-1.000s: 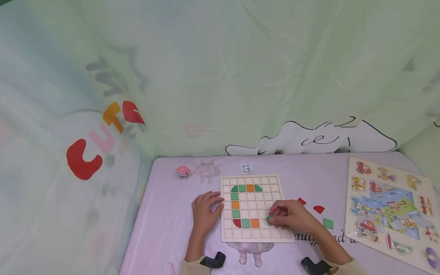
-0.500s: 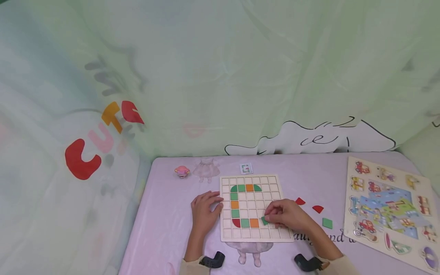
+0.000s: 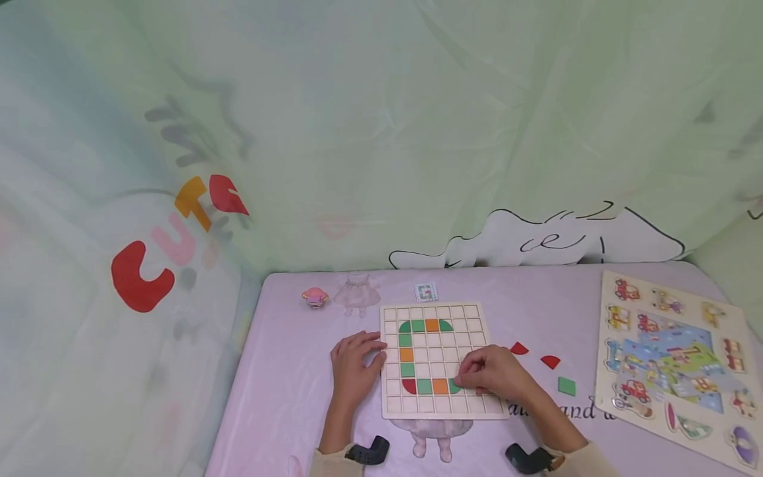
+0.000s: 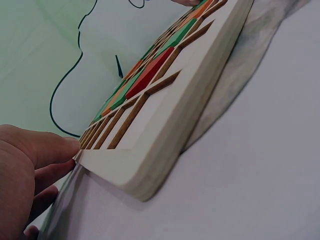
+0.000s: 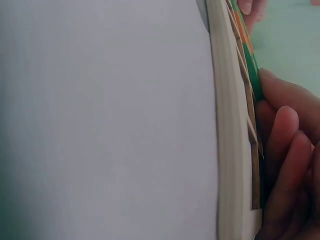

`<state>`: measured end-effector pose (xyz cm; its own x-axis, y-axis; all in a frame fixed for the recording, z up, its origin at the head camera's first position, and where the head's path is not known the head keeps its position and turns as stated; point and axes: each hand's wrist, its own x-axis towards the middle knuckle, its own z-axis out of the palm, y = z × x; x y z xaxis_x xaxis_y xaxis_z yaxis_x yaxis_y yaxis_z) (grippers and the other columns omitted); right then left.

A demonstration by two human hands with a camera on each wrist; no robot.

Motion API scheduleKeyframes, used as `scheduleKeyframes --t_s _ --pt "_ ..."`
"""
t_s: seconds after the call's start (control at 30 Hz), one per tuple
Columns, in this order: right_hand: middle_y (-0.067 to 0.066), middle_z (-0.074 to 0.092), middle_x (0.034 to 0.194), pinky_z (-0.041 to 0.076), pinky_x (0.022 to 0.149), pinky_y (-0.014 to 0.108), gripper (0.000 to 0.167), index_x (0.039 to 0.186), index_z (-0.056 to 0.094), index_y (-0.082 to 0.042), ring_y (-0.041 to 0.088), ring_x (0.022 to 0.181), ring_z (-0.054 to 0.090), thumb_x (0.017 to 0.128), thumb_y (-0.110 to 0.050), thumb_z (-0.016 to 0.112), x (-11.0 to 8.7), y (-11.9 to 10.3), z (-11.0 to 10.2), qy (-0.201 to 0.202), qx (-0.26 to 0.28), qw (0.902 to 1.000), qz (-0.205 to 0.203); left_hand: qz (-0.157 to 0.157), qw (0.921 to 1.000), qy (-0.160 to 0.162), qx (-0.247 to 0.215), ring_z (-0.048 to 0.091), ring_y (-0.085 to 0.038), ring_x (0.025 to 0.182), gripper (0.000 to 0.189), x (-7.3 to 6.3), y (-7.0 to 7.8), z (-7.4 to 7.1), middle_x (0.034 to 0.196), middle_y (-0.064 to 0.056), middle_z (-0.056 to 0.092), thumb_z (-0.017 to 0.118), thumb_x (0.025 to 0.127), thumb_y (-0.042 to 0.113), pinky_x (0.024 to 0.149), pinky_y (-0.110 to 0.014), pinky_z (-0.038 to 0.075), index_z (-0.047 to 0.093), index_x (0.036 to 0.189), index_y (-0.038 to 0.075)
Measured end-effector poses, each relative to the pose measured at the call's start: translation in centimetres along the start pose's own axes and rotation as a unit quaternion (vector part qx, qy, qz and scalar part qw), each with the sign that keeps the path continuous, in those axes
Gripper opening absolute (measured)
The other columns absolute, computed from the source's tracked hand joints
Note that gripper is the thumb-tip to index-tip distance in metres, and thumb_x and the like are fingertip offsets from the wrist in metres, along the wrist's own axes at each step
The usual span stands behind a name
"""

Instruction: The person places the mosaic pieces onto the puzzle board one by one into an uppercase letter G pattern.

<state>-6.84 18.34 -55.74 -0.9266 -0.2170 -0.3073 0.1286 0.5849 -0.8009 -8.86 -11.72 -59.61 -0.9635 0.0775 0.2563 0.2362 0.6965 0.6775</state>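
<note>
A square wooden grid board (image 3: 438, 411) lies on the table, with green, orange and red tiles set in its cells in a C-like outline. My left hand (image 3: 356, 361) rests at the board's left edge; the left wrist view has the thumb (image 4: 70, 147) touching the rim, fingers loosely extended. At the right end of the lower tile row, my right hand (image 3: 493, 374) pinches a green tile (image 3: 455, 387) beside an orange tile (image 3: 440, 386). Fingertips partly cover this tile, which seems to have a rounded corner. In the right wrist view its green edge (image 5: 254, 82) meets the thumb.
Two red quarter-round tiles, one nearer (image 3: 550, 362) and one farther (image 3: 519, 348), lie right of the board with a green square tile (image 3: 567, 386). A small pattern card (image 3: 426, 292) and a pink toy figure (image 3: 314, 297) sit behind. A picture puzzle board (image 3: 603, 391) lies far right.
My right hand has moved slightly left, bringing the green tile from above the board into the cell beside the orange tile. My left hand has stayed at the board's edge.
</note>
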Motion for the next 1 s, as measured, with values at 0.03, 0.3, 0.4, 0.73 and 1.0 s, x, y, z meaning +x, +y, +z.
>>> scheduleKeyframes --t_s 0.03,0.3,0.4,0.73,1.0 --pt "-0.002 0.064 0.069 0.048 0.052 0.023 0.021 0.079 0.074 -0.019 0.014 0.057 0.058 0.078 -0.036 0.087 0.00 0.02 0.03 0.001 -0.002 1.0000 -0.001 0.001 1.0000 0.000 0.000 0.055 -0.024 0.133 0.014 0.01 0.00 -0.01 0.126 0.005 0.073 0.075 0.090 0.019 0.113 -0.058 0.026 0.079 0.103 0.024" --pt "-0.002 0.064 0.068 0.046 0.053 0.022 0.021 0.081 0.073 -0.019 0.014 0.059 0.059 0.077 -0.034 0.088 -0.10 -0.01 -0.12 -0.002 -0.007 0.9999 -0.010 0.000 1.0000 0.001 -0.005 0.055 -0.025 0.133 0.014 0.02 0.14 -0.10 0.127 0.005 0.073 0.074 0.090 0.019 0.113 -0.058 0.025 0.079 0.103 0.023" --pt "-0.001 0.064 0.068 0.045 0.054 0.022 0.020 0.083 0.074 -0.018 0.014 0.062 0.059 0.076 -0.030 0.089 -0.10 0.08 -0.20 -0.012 -0.002 0.9999 -0.011 0.000 1.0000 0.002 -0.004 0.056 -0.025 0.133 0.014 0.01 0.22 -0.15 0.126 0.004 0.073 0.074 0.090 0.018 0.112 -0.059 0.026 0.079 0.102 0.022" --pt "0.000 0.064 0.068 0.046 0.053 0.021 0.019 0.083 0.074 -0.017 0.015 0.062 0.059 0.076 -0.027 0.089 0.12 0.42 -0.12 -0.018 0.008 0.9997 -0.015 0.004 1.0000 0.008 -0.003 0.057 -0.027 0.131 0.014 -0.01 0.33 -0.19 0.125 0.003 0.073 0.075 0.089 0.018 0.111 -0.060 0.027 0.080 0.102 0.022" --pt "0.000 0.064 0.069 0.046 0.053 0.022 0.020 0.083 0.074 -0.017 0.015 0.062 0.059 0.076 -0.027 0.089 0.04 0.30 -0.10 -0.011 0.007 0.9998 -0.013 0.007 0.9999 0.009 -0.002 0.056 -0.027 0.131 0.014 -0.05 0.23 -0.03 0.125 0.004 0.073 0.075 0.089 0.018 0.110 -0.059 0.027 0.079 0.101 0.022"
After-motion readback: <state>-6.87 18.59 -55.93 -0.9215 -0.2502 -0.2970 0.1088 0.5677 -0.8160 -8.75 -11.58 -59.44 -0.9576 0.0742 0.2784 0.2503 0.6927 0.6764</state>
